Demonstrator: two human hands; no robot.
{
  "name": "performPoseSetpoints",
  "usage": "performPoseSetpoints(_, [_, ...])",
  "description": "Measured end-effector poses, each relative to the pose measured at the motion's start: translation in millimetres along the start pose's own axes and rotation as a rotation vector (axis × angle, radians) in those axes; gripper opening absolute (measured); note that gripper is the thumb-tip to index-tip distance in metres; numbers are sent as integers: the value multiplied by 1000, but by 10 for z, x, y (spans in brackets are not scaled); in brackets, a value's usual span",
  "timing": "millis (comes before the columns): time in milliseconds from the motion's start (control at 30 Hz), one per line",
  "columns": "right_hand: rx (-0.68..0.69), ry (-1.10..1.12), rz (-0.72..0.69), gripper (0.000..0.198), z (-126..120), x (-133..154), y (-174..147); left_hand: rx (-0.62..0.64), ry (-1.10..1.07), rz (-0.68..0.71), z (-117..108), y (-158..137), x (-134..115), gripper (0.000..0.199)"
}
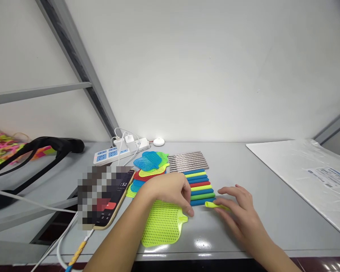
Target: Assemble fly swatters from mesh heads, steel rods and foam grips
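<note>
My left hand (172, 190) hovers over the edge of a yellow-green fly swatter head (162, 226), its fingers loosely curled and the thumb apart, close to the swatter's neck. Some fingertips are hidden, and nothing shows in its grasp. Between thumb and fingers, my right hand (239, 207) pinches a yellow-green plastic handle tube (211, 204), its open end pointing left. Just beyond lies a row of coloured handle tubes (200, 190) in blue, green, red and yellow. Behind them are several thin metal rods (188, 160) laid side by side. More swatter heads (150, 161) are stacked to the left.
At left lie a phone (110, 207), partly pixelated, a white power strip (102, 156) with plugs, cables and a black frame-like object (59, 147). A small white case (159, 142) sits by the wall. At right lies a wrapped white panel (294, 166).
</note>
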State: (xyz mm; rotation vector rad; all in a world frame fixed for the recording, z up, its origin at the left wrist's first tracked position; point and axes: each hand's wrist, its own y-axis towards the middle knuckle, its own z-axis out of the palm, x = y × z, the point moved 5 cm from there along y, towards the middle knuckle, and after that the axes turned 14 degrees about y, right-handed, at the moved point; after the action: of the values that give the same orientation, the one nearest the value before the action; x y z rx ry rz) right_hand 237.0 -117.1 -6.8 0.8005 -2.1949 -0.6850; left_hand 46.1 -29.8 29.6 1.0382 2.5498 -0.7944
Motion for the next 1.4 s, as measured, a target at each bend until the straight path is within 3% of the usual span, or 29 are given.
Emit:
performPoseSetpoints(200, [-150, 157, 167, 13, -94, -84, 188, -277, -276, 129, -56, 97, -308, 40])
performPoseSetpoints(333, [-141, 242, 140, 15, -101, -97, 553, -634, -422, 188, -39, 201, -460, 38])
performPoseSetpoints(467, [-76, 374, 125, 13, -51, -210, 1034, -1096, -603, 154, -97, 173, -349, 34])
performPoseSetpoints(567, [4, 441, 266, 18, 168, -479, 1397, -1291, -779, 92, -135, 117, -160, 31])
performPoseSetpoints(633, [166, 365, 347, 24, 455, -685, 1602, -1313, -820, 39, -151, 92, -50, 31])
performPoseSetpoints(700, [287, 345, 335, 23, 762, -839, 1775, -1306, -749, -25, -157, 69, 22, 30])
performPoseSetpoints(800, [425, 307, 253, 20, 1171, -947, 1959, -1254, -466, -58, -134, 87, 3, 26])
performPoseSetpoints(933, [570, 228, 120, 15, 1476, -938, 2087, -1168, -42, 48, -24, 240, -186, 26])
performPoseSetpoints(1033, [641, 172, 61, 14, 1555, -926, 2141, -1168, 132, 104, 41, 331, -290, 29])
performPoseSetpoints(1200, [637, 74, 4, 11, 1540, -882, 2205, -1164, 193, 83, 32, 364, -277, 36])
performPoseSetpoints(1300, [553, 9, 28, 14, 1390, -865, 2213, -1203, 195, 69, -7, 334, -227, 34])
performPoseSetpoints(1400, [443, -33, 62, 14, 1093, -855, 2180, -1221, 227, 52, -34, 314, -195, 33])
